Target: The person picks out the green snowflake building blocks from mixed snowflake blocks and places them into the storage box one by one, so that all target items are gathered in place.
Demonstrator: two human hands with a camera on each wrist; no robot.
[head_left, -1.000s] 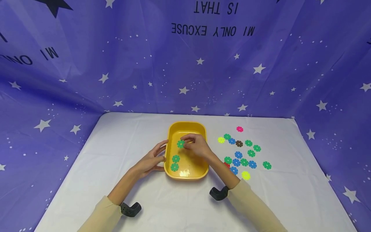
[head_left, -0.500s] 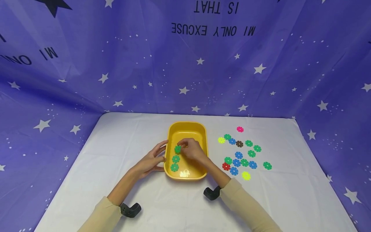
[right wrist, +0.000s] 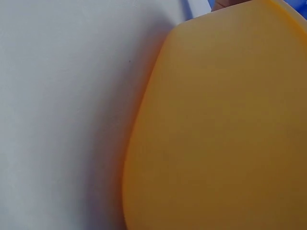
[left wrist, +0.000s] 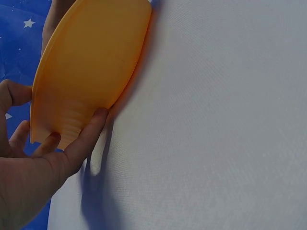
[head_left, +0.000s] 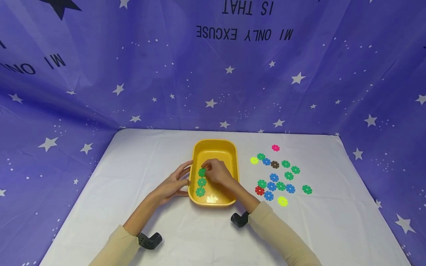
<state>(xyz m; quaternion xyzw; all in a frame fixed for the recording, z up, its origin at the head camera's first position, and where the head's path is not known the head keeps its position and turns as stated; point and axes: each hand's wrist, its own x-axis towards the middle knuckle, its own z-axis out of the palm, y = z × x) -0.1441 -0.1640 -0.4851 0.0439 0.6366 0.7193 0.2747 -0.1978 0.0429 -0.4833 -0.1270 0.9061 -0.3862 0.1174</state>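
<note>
The right hand (head_left: 216,171) forms a narrow grip that seems to pinch the right edge of a green, notched, flat round disc (head_left: 201,172), though the fingertips are partly hidden. The disc sits inside a glossy yellow, round-cornered tray (head_left: 217,157), lined up with two matching green discs (head_left: 201,182). The left hand (head_left: 171,184) spreads wide against the tray's smooth outer wall on the white-clothed worktop (head_left: 149,155).

Below centre, the right hand (head_left: 219,172) pinches a green notched disc (head_left: 201,172) in a yellow tray (head_left: 227,157), above two more green discs (head_left: 201,182); the left hand (head_left: 170,185) touches the tray's left side. Multicoloured discs (head_left: 274,177) lie right of centre.
</note>
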